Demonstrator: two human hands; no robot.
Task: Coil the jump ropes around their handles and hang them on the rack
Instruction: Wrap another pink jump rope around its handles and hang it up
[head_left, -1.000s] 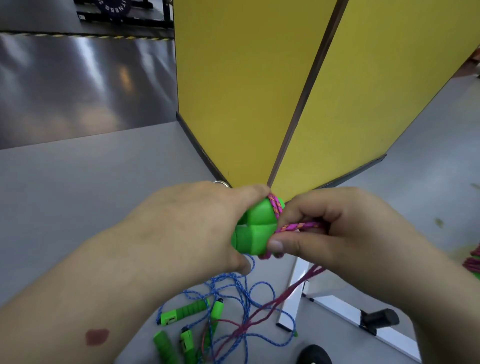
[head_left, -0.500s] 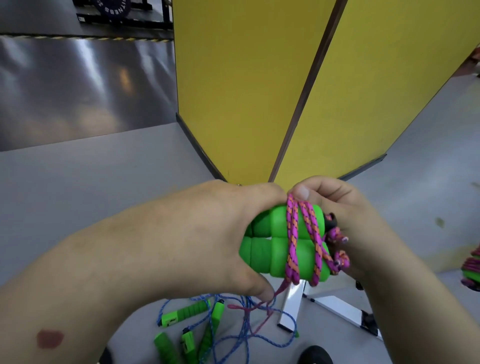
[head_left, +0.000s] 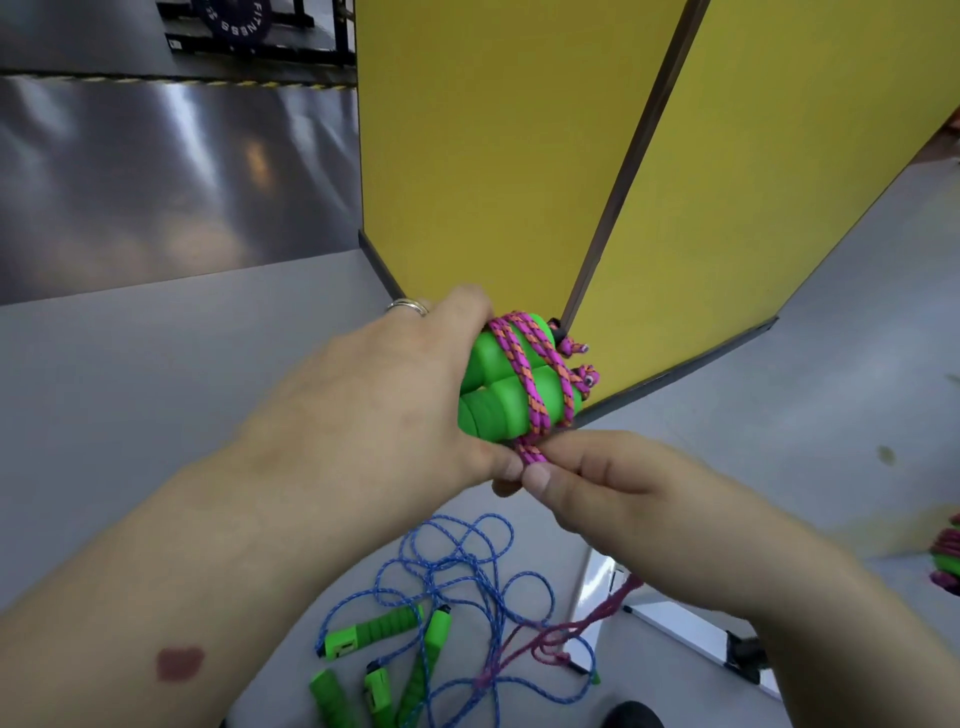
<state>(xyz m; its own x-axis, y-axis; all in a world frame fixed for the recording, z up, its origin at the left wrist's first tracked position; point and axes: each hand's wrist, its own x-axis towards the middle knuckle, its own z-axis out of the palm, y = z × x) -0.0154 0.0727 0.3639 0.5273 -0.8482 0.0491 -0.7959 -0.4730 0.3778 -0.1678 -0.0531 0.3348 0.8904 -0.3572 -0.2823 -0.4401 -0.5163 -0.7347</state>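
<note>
My left hand (head_left: 395, 395) grips a pair of green foam handles (head_left: 498, 410) held side by side in front of me. A pink-and-orange rope (head_left: 524, 379) is wound around them in a few turns, with its knotted ends sticking out at the right. Just below the handles, my right hand (head_left: 613, 488) pinches the same rope between thumb and fingers. The loose pink tail (head_left: 550, 636) trails down to the floor. Blue jump ropes (head_left: 457, 561) with green handles (head_left: 379, 629) lie tangled on the floor below.
A yellow folding partition (head_left: 493, 156) stands straight ahead on the grey floor. A white frame leg (head_left: 602, 582) runs along the floor at lower right. Another coiled pink rope bundle (head_left: 948, 564) shows at the right edge. A dark weight rack (head_left: 249, 26) is far back left.
My right hand has come from the far side of the handles down under them, carrying the pink rope around for another turn. The handle bundle tilted slightly.
</note>
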